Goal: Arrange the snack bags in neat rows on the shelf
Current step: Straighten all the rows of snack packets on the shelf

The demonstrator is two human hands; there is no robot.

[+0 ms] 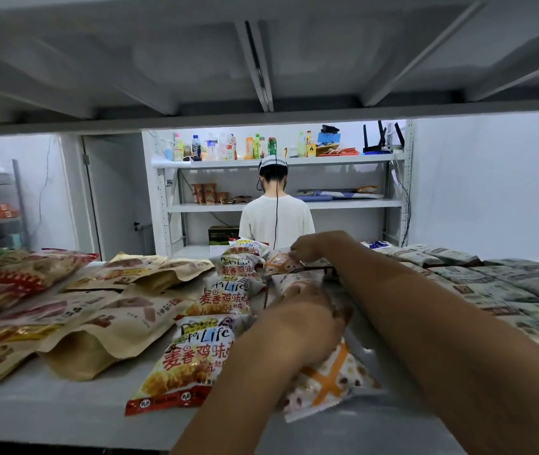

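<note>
**While both hands tend the middle column, the flanks lie sorted by kind**

Where the shelf (pixel 48 405) starts at far left, red-and-green bags (pixel 15 274) lie loosely overlapped, not squared.

Next right are tan pouches (pixel 123 323), lying flat and fanned over one another, some bulging at the base. They likely await straightening.

At centre, white-and-yellow bags (pixel 195 356) run front to back in one shingled column, each lapping the next so the print shows. I judge this a finished row and the guide line for its neighbour.

Just beside that column, the left hand (pixel 307 326) bears down on an orange-cross bag (pixel 333 379) at the shelf front. Its fingers are hidden under the knuckles, so I cannot tell whether they grip or merely press. Probable reason: it pins the near end of a new row so the slick film does not slide.

The right hand (pixel 309 249) reaches to the back of the same line. Its fingers are curled, pinching an orange-printed bag (pixel 282 262), probably to set it in line with the front one. The hands are well apart, one at each end of the row.

Right of them, grey-green packets (pixel 507 290) lie in tight parallel rows, edge to edge.

Beyond the shelf, a person in a white top (pixel 276 218) faces a rack of bottles (pixel 255 147).
</note>
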